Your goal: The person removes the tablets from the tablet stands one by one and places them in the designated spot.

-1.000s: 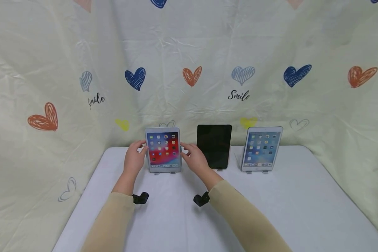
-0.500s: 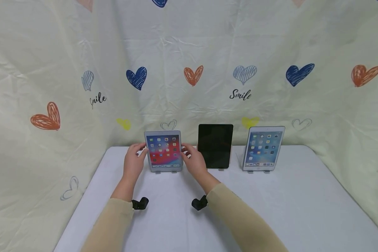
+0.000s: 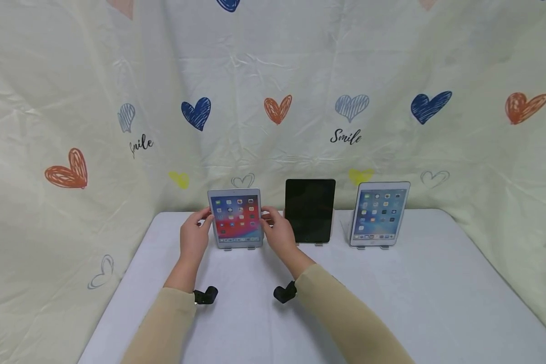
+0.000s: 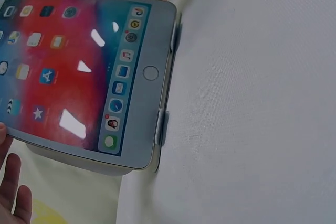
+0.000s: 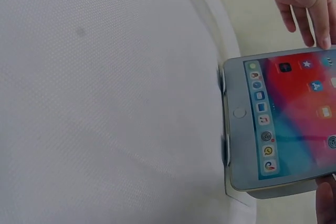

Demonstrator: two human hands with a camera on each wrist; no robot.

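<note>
A silver-framed tablet with a lit red-and-blue screen stands at the left end of a row of tablets. My left hand holds its left edge between thumb and fingers. On the opposite edge, my right hand grips it the same way. Both wrist views show the tablet's lower edge in the small hooks of its stand, its back leaning away from the stand plate. In the right wrist view the right hand's thumb is only partly visible.
Just right of my right hand stands a tablet with a black screen. Farther right, a white tablet with a blue screen leans on its stand. All are on a white-covered table, before a heart-patterned curtain.
The held tablet's top edge has tipped forward, toward me and lower, while its bottom edge stays in the stand hooks. Between the last two head frames it barely moves.
</note>
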